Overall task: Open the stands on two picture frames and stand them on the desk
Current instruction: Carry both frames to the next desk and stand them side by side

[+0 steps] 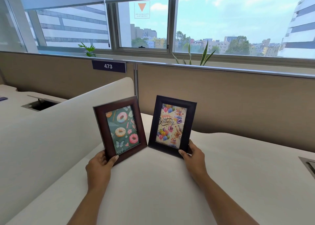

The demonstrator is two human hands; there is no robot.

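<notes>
Left hand pinches the doughnut-print frame at its lower left corner; right hand pinches the birthday frame at its lower right. Both upright above the white desk, bottom corners meeting. Back stands hidden.

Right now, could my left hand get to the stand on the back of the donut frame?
Probably not yet. The left hand is gripping the donut frame by its bottom corner, and the right hand is holding the birthday frame. The back faces away, so the stand is hidden.
</notes>
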